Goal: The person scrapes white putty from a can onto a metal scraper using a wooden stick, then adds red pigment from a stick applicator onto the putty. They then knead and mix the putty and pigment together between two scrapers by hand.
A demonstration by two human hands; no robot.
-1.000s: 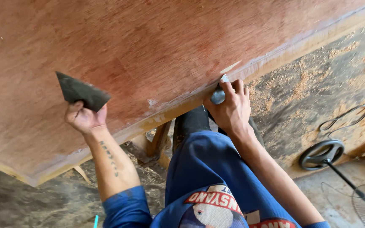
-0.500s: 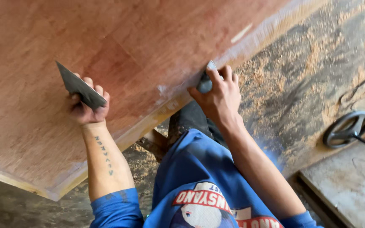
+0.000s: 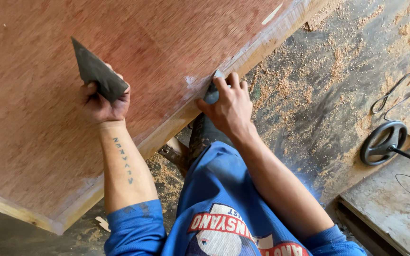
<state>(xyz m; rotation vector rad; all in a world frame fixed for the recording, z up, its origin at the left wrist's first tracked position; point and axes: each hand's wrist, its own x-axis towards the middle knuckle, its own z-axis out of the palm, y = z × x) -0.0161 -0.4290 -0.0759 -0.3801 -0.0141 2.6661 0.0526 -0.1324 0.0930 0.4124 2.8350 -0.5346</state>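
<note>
Right hand (image 3: 231,106) sits at the near edge of the board (image 3: 48,118), fingers curled tight around a small grey tool (image 3: 213,91) pressed to that edge beside a pale smear (image 3: 190,81). Only a corner of the tool shows past the fingers, so its kind cannot be told. Left hand (image 3: 101,102) rests on the board's reddish face, clenched on a dark triangular scraper (image 3: 95,71) whose point sticks up and to the left.

Against the frame half a second ago, both hands grip the same things at the same spots on the board; the view has shifted, so the board's edge now runs steeper across the picture and more floor (image 3: 318,95) shows on the right. The black wheel (image 3: 382,142) with its rod sits lower and nearer the right edge than before.

Blue sleeves and a blue shirt fill the bottom of the view. Under the board, between the arms, a dark leg and a bit of wooden support (image 3: 174,154) show, mostly hidden by the board. The board is cut off at top and left.

Farther out, sawdust lies scattered over the floor, a thin cable (image 3: 397,90) loops near the right edge, and a grey slab (image 3: 394,208) is cut off at the lower right corner.
</note>
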